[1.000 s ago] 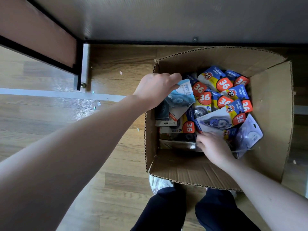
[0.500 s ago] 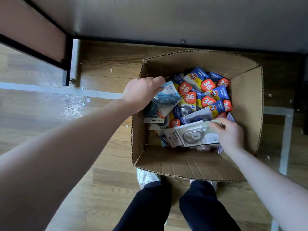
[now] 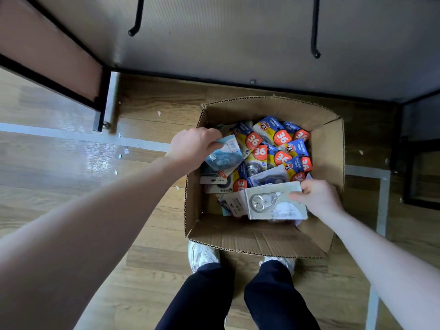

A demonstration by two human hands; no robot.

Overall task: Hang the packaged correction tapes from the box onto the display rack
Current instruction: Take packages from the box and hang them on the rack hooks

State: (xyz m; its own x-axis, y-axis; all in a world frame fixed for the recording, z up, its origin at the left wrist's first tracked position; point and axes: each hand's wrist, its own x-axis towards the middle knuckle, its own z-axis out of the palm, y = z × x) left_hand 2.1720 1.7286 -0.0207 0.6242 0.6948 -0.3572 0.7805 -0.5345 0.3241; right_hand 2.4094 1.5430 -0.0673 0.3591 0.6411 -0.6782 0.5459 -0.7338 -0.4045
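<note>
- My left hand [image 3: 192, 148] pinches a light-blue pack [image 3: 225, 155] over the box [image 3: 329, 148].
- My right hand [image 3: 317, 196] pinches a grey pack [image 3: 269, 202] inside the box.
- Remaining correction tapes [image 3: 273, 148] piled in box, on the floor [image 3: 71, 177].

Glossy wood floor [image 3: 71, 177], grey panel [image 3: 238, 39] with seemingly two black hooks [image 3: 315, 27].

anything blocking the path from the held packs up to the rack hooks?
Nothing visible. Left hand grips a light-blue carded pack, right hand a grey carded pack, both above the open cardboard box. The two black metal hooks above are bare.
</note>
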